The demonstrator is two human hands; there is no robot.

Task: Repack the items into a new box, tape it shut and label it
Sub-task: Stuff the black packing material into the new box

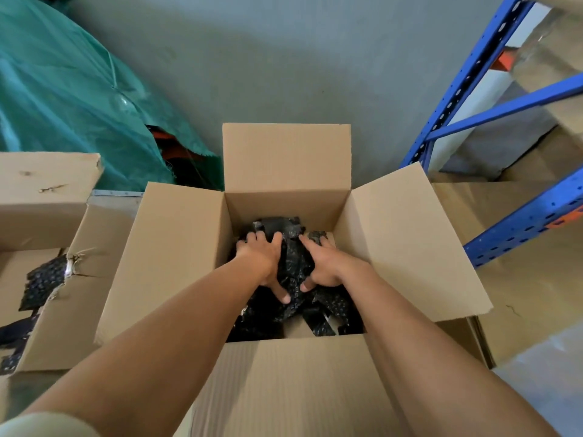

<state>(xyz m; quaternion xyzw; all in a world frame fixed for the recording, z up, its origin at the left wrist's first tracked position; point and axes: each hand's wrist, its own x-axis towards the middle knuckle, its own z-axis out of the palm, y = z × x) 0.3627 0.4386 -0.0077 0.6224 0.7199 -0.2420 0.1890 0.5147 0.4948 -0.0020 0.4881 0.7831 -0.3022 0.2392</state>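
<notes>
A new cardboard box (285, 159) stands open in the middle, all flaps spread outward. Inside lies a pile of black plastic packets (295, 266). Both my hands reach down into the box. My left hand (263, 260) grips the packets from the left side, thumb curled over them. My right hand (320, 264) grips the same bundle from the right, its thumb pressed into the black plastic. The bottom of the box is mostly hidden by packets and my arms.
A torn old cardboard box (79, 279) stands at the left with more black packets (42, 280) inside. A green tarp (63, 89) covers something at the back left. Blue metal shelving (473, 74) with cardboard boxes (536, 294) rises at the right.
</notes>
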